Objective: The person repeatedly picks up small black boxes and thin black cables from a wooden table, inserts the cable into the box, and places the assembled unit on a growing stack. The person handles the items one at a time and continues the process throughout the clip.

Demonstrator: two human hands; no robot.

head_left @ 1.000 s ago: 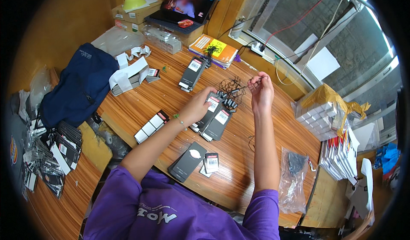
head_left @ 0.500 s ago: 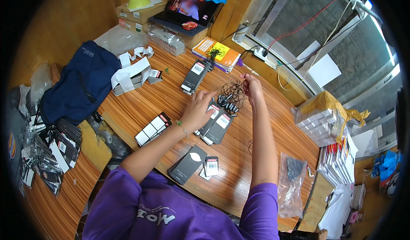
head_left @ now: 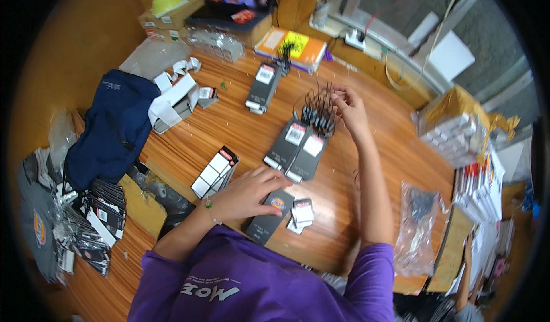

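Observation:
My left hand [head_left: 252,195] reaches over a stack of dark hang tags [head_left: 270,218] near the table's front edge. Its thumb and fingers are apart, with nothing gripped. Beyond it, two side-by-side stacks of dark hang tags [head_left: 298,150] carry white labels. A tangle of thin black cords [head_left: 318,101] with small dark ends fans out from their far end. My right hand [head_left: 350,115] is at the right side of this tangle, fingers curled in a pinch on the cords. Small white-labelled tags [head_left: 302,214] sit right of the near stack.
A sheet of white stickers [head_left: 213,173] lies left of centre. Another corded tag stack [head_left: 264,84] is farther back, before orange notebooks [head_left: 306,47]. A navy bag [head_left: 109,127] stands left, a clear plastic bag [head_left: 415,230] right. Another person's arm [head_left: 465,273] shows at lower right.
My left hand has left the paired tag stacks and come back toward me over the near stack. My right hand has lowered beside the cords. The whole view has shifted and blurred slightly.

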